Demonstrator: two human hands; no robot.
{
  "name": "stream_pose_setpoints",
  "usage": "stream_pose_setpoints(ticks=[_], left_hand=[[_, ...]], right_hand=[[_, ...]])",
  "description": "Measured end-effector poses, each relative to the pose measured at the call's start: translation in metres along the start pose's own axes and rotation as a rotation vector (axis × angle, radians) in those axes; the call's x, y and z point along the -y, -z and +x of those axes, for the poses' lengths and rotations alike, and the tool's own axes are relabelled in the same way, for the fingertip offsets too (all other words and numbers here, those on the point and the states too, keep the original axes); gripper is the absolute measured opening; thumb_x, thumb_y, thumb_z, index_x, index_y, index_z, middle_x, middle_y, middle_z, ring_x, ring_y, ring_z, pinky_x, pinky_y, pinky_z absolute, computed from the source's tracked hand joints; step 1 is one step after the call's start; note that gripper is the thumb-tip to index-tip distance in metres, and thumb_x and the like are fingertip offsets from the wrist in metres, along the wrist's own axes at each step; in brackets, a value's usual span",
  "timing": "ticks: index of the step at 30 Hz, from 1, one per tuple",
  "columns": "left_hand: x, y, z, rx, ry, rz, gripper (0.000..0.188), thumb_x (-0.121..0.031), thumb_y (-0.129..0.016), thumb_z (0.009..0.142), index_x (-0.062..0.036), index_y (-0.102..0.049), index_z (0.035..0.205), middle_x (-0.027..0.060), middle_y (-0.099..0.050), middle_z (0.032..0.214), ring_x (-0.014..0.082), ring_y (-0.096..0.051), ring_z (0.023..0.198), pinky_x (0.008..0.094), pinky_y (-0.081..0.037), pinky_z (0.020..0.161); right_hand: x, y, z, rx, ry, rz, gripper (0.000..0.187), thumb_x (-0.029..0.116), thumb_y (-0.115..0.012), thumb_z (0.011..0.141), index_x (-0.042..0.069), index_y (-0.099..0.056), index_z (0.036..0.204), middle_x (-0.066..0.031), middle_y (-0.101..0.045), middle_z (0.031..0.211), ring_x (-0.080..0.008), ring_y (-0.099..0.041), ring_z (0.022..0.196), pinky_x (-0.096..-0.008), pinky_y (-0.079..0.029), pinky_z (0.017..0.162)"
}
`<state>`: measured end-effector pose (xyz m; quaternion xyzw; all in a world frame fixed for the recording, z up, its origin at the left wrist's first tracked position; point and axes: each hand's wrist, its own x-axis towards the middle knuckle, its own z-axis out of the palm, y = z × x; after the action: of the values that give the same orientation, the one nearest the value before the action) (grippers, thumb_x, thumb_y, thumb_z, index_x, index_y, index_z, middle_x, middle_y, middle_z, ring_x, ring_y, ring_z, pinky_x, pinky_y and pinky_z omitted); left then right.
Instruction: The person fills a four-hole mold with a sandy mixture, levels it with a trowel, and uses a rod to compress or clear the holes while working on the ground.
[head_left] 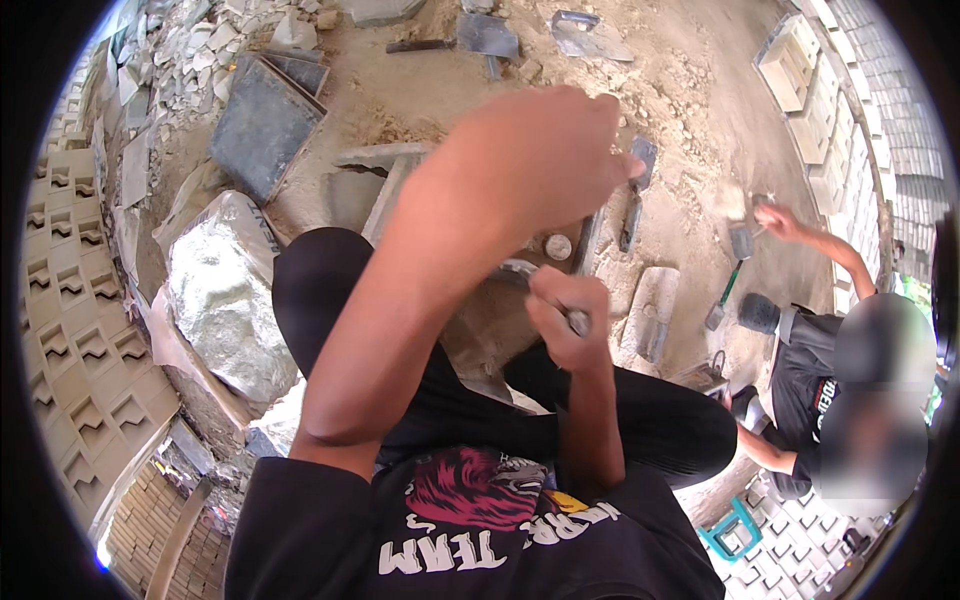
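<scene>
My left hand (545, 150) reaches across in front of me, its back toward the view. Its fingers are bent down or blurred, and what lies under them is hidden. Closer to my body, my right hand (570, 315) is closed round a tool whose rounded handle end (578, 322) shows at the fist. A curved greyish part (515, 268) sticks out just beyond that fist. Between my knees is a dark box-like frame (590, 245), partly covered by my arms. A pale round lump (558, 246) lies inside it.
Dark flat metal pieces (644, 165) and a grey half-round block (652, 312) lie right of the frame. A co-worker's hand (785, 220) is near a green-handled trowel (735, 270). A white sack (225, 300), dark plate (262, 130) and rubble (205, 55) are at left.
</scene>
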<state>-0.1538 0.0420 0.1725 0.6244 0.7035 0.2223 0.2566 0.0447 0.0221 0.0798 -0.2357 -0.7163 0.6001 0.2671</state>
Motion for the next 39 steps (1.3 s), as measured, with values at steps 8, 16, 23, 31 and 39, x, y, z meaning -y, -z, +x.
stream_pose_setpoints(ticks=[8, 16, 23, 31, 39], left_hand=[[-0.001, 0.002, -0.003, 0.020, 0.044, 0.038, 0.054, -0.046, -0.053, 0.092, -0.0014, -0.057, 0.122, 0.0240, -0.061, 0.114, 0.0382, -0.057, 0.109, 0.0447, -0.045, 0.092], [-0.002, -0.001, -0.006, -0.025, 0.043, 0.010, 0.053, -0.045, -0.054, 0.091, -0.0019, -0.058, 0.121, 0.0223, -0.062, 0.115, 0.0379, -0.058, 0.108, 0.0443, -0.045, 0.092], [-0.002, 0.003, -0.001, 0.017, 0.031, -0.022, 0.056, -0.047, -0.052, 0.092, -0.0009, -0.057, 0.122, 0.0218, -0.061, 0.118, 0.0384, -0.056, 0.111, 0.0441, -0.044, 0.095], [0.000, 0.003, -0.002, 0.035, 0.054, 0.001, 0.061, -0.050, -0.051, 0.092, -0.0011, -0.054, 0.128, 0.0235, -0.060, 0.121, 0.0382, -0.055, 0.114, 0.0435, -0.043, 0.097], [-0.002, 0.006, -0.003, 0.051, 0.057, -0.023, 0.058, -0.048, -0.054, 0.091, -0.0003, -0.056, 0.124, 0.0239, -0.061, 0.118, 0.0386, -0.056, 0.112, 0.0443, -0.044, 0.095]], right_hand=[[0.003, 0.001, -0.003, -0.098, -0.106, 0.046, 0.030, -0.007, -0.053, 0.076, 0.001, -0.032, 0.056, -0.0049, -0.033, 0.051, -0.0132, -0.032, 0.046, -0.0296, -0.026, 0.045], [0.005, -0.004, -0.001, -0.146, -0.082, -0.055, 0.032, -0.006, -0.056, 0.077, 0.001, -0.033, 0.055, -0.0039, -0.036, 0.050, -0.0117, -0.033, 0.042, -0.0292, -0.027, 0.042], [-0.009, 0.001, -0.004, -0.120, -0.125, 0.017, 0.028, -0.004, -0.055, 0.077, 0.000, -0.037, 0.057, -0.0033, -0.035, 0.050, -0.0096, -0.033, 0.044, -0.0284, -0.027, 0.043], [-0.003, 0.005, 0.000, -0.224, -0.121, 0.089, 0.030, -0.006, -0.053, 0.077, 0.001, -0.034, 0.056, -0.0018, -0.034, 0.048, -0.0065, -0.030, 0.044, -0.0270, -0.023, 0.042], [-0.001, 0.016, -0.008, -0.201, -0.157, -0.011, 0.034, -0.008, -0.054, 0.077, 0.002, -0.029, 0.056, -0.0008, -0.033, 0.048, -0.0062, -0.030, 0.045, -0.0276, -0.021, 0.042]])
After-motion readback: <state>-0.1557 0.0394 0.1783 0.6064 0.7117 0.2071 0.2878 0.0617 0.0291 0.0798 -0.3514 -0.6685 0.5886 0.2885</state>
